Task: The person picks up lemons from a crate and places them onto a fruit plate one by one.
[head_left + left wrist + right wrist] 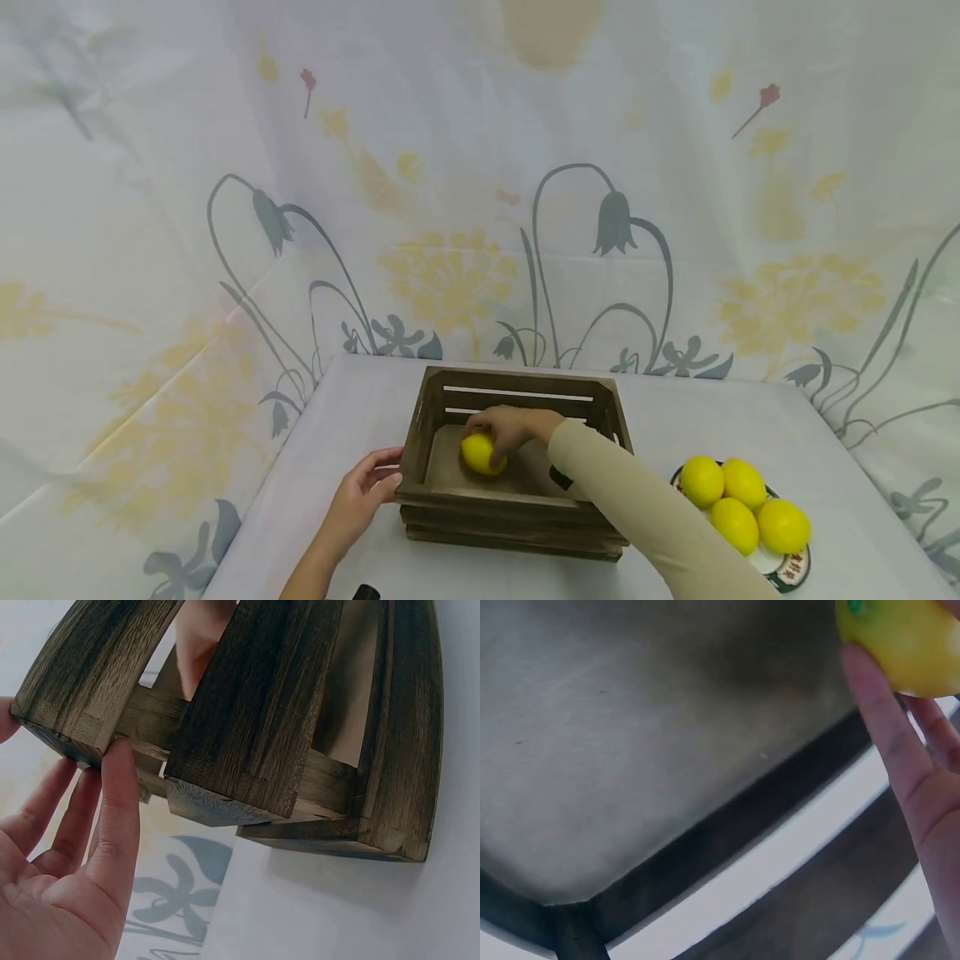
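In the head view, a brown slatted wooden crate [517, 500] stands on the white-covered table. My right hand [513, 427] reaches down inside it and grips a yellow lemon [480, 454], low over the crate's floor. The right wrist view shows fingers against the lemon [900, 645], which has a green tip; part of it is out of frame. With thumb and fingertips, my left hand [363, 492] holds the crate's front left corner. Closer up, the left wrist view has those fingers [120, 795] at the slat ends of the crate [247, 712].
To the right of the crate, a patterned plate [795, 571] carries several more lemons [735, 525]. My right sleeve passes over the crate's right front side. A floral-printed sheet [480, 208] hangs behind the table [360, 400] and at its sides.
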Demonstrator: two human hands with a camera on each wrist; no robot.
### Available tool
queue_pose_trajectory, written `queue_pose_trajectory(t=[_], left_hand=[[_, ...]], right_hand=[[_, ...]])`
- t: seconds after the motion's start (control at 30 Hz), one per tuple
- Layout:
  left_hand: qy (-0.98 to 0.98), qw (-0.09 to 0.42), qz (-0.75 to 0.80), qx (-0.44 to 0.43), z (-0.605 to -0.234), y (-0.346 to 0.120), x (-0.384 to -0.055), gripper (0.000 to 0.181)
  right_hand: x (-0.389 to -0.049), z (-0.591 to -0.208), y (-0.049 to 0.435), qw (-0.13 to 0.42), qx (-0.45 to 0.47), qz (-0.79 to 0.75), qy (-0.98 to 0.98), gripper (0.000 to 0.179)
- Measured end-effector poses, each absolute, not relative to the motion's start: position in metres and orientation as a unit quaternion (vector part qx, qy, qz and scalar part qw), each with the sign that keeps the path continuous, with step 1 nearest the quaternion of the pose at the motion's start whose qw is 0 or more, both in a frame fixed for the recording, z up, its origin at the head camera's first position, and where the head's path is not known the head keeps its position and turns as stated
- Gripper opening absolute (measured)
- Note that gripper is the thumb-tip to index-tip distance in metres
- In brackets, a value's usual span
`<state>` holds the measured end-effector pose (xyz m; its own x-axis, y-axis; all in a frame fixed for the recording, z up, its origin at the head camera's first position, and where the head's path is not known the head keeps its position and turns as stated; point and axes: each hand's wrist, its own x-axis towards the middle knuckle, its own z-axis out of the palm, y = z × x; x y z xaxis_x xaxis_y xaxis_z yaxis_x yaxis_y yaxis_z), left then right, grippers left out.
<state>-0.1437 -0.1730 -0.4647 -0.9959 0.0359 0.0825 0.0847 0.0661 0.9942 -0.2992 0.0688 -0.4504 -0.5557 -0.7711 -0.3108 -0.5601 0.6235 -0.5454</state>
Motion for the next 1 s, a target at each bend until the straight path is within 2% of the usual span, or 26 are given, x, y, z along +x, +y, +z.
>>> queue_pose_trajectory(t=[0.3, 0.8, 1.0], left_hand=[[-0.732, 0.023, -0.679, -0.038, -0.464, -0.172, -0.142, 0.035], [-0.736, 0.024, -0.675, -0.045, -0.463, -0.169, -0.143, 0.035], [-0.735, 0.033, -0.675, -0.049, -0.463, -0.170, -0.140, 0.034]], right_hand=[[-0.301, -0.426, 0.079, 0.187, -0.438, -0.307, 0.824, 0.056], [-0.276, -0.379, 0.099, 0.127, -0.408, -0.450, 0.784, 0.061], [-0.264, -0.372, 0.112, 0.064, -0.396, -0.486, 0.776, 0.064]])
